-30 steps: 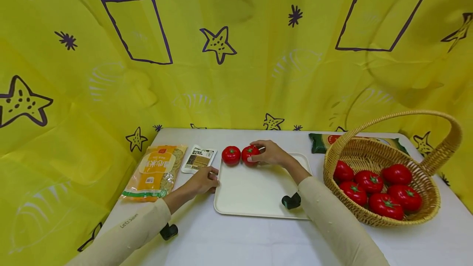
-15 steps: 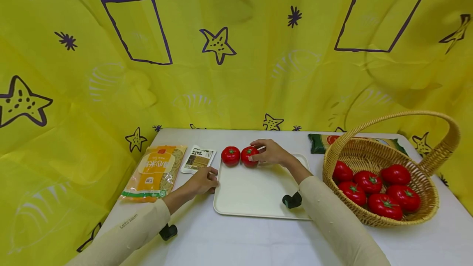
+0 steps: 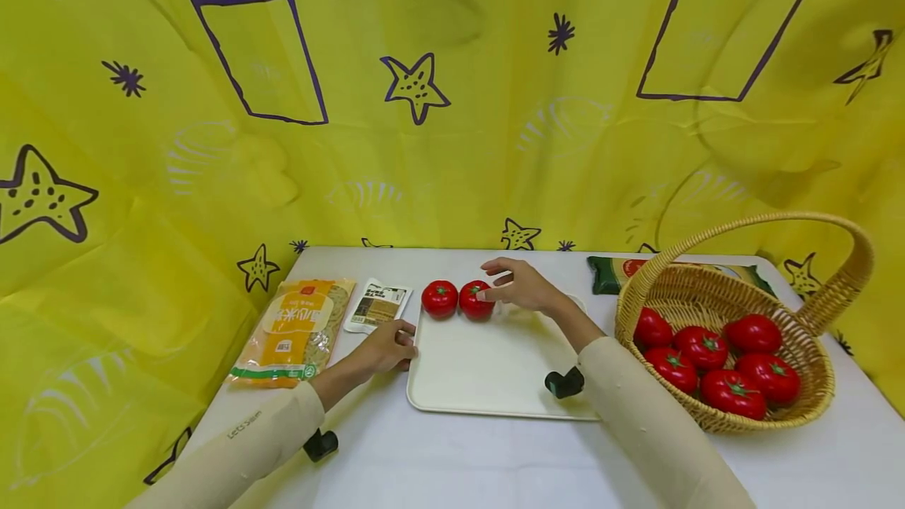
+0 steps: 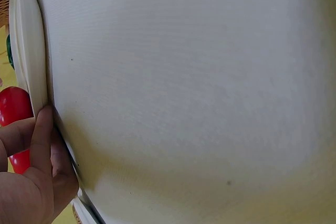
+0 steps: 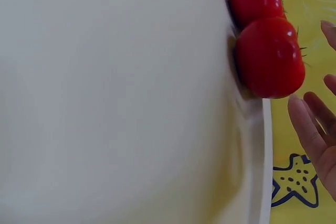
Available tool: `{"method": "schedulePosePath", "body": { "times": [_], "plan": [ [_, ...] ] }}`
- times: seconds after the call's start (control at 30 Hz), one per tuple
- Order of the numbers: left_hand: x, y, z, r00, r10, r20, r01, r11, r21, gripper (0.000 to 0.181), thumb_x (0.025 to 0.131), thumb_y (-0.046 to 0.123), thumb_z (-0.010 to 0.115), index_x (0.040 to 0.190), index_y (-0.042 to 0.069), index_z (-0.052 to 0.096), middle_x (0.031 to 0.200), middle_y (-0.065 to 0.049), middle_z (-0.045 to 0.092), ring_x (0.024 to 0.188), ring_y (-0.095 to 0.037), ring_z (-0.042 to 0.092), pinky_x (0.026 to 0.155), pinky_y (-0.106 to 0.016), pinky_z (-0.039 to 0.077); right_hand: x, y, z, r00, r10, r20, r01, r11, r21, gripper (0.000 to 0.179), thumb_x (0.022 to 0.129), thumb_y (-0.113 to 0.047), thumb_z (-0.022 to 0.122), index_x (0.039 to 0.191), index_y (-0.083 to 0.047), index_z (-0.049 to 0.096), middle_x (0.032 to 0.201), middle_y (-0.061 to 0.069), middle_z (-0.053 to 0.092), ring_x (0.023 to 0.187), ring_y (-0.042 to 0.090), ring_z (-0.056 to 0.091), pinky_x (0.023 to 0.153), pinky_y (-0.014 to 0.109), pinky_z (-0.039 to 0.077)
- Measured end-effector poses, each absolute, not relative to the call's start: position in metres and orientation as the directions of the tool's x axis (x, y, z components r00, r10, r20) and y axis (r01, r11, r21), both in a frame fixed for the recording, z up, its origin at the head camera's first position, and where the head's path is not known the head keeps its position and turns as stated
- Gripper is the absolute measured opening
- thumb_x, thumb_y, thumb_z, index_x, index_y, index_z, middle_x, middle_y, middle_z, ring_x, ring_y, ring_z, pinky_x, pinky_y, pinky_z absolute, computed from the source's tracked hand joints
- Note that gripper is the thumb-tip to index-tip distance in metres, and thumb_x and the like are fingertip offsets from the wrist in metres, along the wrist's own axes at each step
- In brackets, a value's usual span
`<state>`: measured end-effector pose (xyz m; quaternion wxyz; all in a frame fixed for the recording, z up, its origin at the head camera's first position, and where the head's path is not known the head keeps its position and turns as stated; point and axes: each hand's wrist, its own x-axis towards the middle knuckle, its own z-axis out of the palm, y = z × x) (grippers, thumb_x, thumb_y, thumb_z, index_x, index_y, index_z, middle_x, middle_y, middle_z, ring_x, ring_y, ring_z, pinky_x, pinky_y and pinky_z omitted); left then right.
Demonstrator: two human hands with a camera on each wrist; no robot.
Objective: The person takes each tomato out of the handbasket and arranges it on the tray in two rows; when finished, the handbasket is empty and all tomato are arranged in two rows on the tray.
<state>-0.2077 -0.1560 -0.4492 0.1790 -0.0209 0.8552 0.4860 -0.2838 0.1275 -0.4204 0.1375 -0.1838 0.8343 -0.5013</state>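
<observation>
Two red tomatoes with green stems, a left one (image 3: pixel 440 299) and a right one (image 3: pixel 475 302), sit side by side at the far left corner of a cream rectangular tray (image 3: pixel 495 368). My right hand (image 3: pixel 522 286) hovers beside the right tomato, fingers spread and lifted; in the right wrist view a gap shows between its fingertips (image 5: pixel 300 109) and that tomato (image 5: pixel 270 59). At the tray's left edge, my left hand (image 3: pixel 387 346) pinches the rim (image 4: pixel 32 56), thumb and finger meeting there in the left wrist view.
A wicker basket (image 3: pixel 629 328) with a tall handle holds several tomatoes right of the tray. Behind it lies a green packet (image 3: pixel 605 275). Left of the tray are a small white-and-brown pouch (image 3: pixel 380 305) and an orange clear bag (image 3: pixel 293 328). A yellow curtain (image 3: pixel 452 155) hangs behind the table.
My right hand has let go of the right tomato, its fingers opening and lifting slightly up and right. Both tomatoes stay in place on the tray. The left hand keeps its position.
</observation>
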Motion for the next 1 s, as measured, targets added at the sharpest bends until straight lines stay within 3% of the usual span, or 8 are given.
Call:
{"method": "schedulePosePath", "body": {
  "times": [0.33,0.6,1.0],
  "plan": [
    [-0.206,-0.156,-0.448,-0.94,0.143,-0.311,-0.19,0.538,0.821,0.036,0.088,-0.006,0.065,0.124,-0.008,0.056,0.09,-0.009,0.057,0.073,-0.017,0.056,0.064,-0.026,0.06,-0.275,0.132,-0.402,-0.866,-0.501,0.001,-0.262,0.451,-0.853,0.058,0.088,-0.02,0.077,0.139,-0.005,0.055,0.142,0.023,0.053,0.124,0.039,0.057,0.097,0.045,0.057],
    [-0.204,-0.157,-0.448,-0.941,0.151,-0.303,-0.18,0.534,0.826,0.037,0.088,-0.006,0.065,0.123,-0.009,0.056,0.088,-0.009,0.056,0.072,-0.017,0.056,0.063,-0.026,0.06,-0.259,0.138,-0.39,-0.827,-0.56,0.048,-0.344,0.437,-0.831,0.056,0.089,-0.021,0.077,0.137,-0.004,0.056,0.14,0.024,0.055,0.122,0.042,0.058,0.094,0.044,0.058],
    [-0.204,-0.157,-0.448,-0.94,0.165,-0.299,-0.175,0.518,0.837,0.038,0.087,-0.006,0.065,0.124,-0.01,0.056,0.086,-0.008,0.057,0.069,-0.016,0.056,0.061,-0.025,0.059,-0.227,0.152,-0.376,-0.794,-0.607,0.028,-0.358,0.43,-0.829,0.059,0.086,-0.028,0.081,0.135,-0.004,0.058,0.138,0.021,0.056,0.122,0.042,0.058,0.091,0.039,0.06]
  ]
}}
